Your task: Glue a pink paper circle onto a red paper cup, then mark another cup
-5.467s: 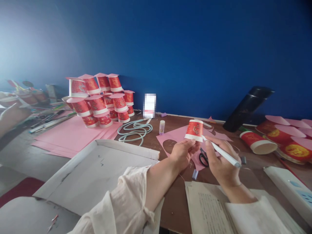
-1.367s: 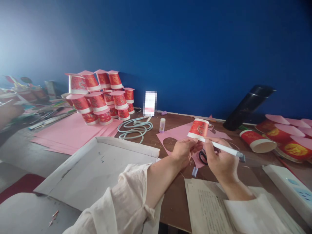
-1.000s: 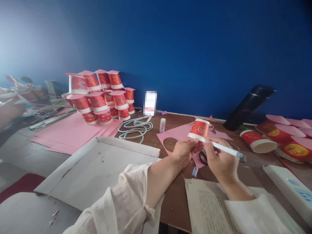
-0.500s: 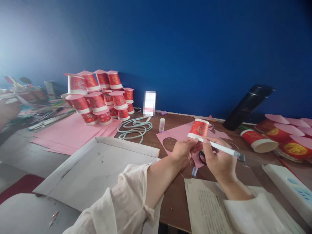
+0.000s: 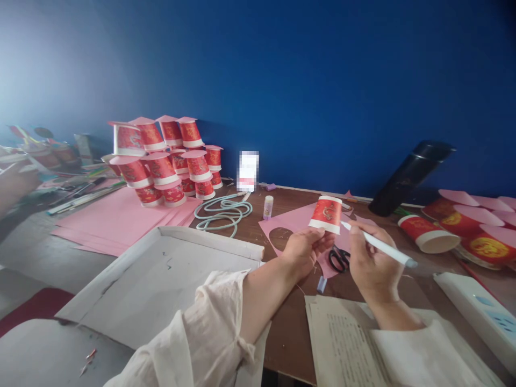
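Observation:
My left hand (image 5: 300, 251) is closed on the white rim of a red paper cup (image 5: 325, 212) with a gold dragon print, held upside down above the desk. Between the fingers of my right hand (image 5: 374, 266) is a white marker (image 5: 389, 251), its tip just right of the cup and seemingly apart from it. Beneath the hands lie black-handled scissors (image 5: 337, 260) and a pink paper sheet (image 5: 296, 217) with a round hole cut in it. A small purple cap (image 5: 321, 284) rests nearer to me.
Stacked red cups with pink paper tops (image 5: 159, 169) stand at left. A coiled cable (image 5: 223, 212) and glue stick (image 5: 268, 207) lie mid-desk. At right are a tilted black flask (image 5: 409, 174), more cups (image 5: 427, 232) and a power strip (image 5: 475, 306). Another person's hand (image 5: 16, 185) is far left.
My right hand has drawn the marker back to the right, away from the cup's rim. The cup has turned slightly in my left hand, and more of the scissors shows.

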A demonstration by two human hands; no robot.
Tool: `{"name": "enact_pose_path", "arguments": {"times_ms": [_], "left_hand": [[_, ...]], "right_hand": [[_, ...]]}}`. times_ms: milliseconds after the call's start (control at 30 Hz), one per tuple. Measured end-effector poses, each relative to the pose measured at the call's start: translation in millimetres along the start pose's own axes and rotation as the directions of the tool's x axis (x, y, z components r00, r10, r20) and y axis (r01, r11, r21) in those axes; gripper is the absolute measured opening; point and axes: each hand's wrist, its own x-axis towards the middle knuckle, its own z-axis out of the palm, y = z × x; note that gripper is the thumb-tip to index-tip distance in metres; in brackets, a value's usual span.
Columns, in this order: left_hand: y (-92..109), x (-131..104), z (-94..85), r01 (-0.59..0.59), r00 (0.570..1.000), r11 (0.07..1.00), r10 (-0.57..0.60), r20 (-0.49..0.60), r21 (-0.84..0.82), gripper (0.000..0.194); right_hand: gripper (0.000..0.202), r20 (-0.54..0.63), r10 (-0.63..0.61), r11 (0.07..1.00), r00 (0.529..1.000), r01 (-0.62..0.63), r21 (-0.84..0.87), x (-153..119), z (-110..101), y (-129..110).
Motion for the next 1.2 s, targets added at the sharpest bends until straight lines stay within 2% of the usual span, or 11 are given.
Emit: {"name": "enact_pose_path", "arguments": {"times_ms": [167,567,900,1200], "left_hand": [[0.3,0.6,-0.8,-0.008,1.0,1.0,0.008,0.009,-0.012,0.008],[4.6,-1.5,0.7,-0.087,0.992,0.986,0.098,0.08,-0.14,0.002],[4.6,-2.3,0.2,-0.055,0.997,0.994,0.061,0.056,-0.098,0.005],[1.8,-1.2,-2.8,-0.038,0.996,0.998,0.042,0.076,-0.053,0.006]], "right_hand": [[0.023,0.015,0.014,1.0,1.0,-0.014,0.002,-1.6,-0.3,2.7],[0.02,0.008,-0.084,0.996,0.996,0.084,-0.032,0.0,-2.6,-14.7],[0.021,0.009,-0.055,0.997,0.998,0.056,-0.05,-2.1,-2.5,-14.6],[0.017,0.02,-0.114,0.991,0.993,0.115,-0.062,-2.8,-1.9,-13.4]]}}
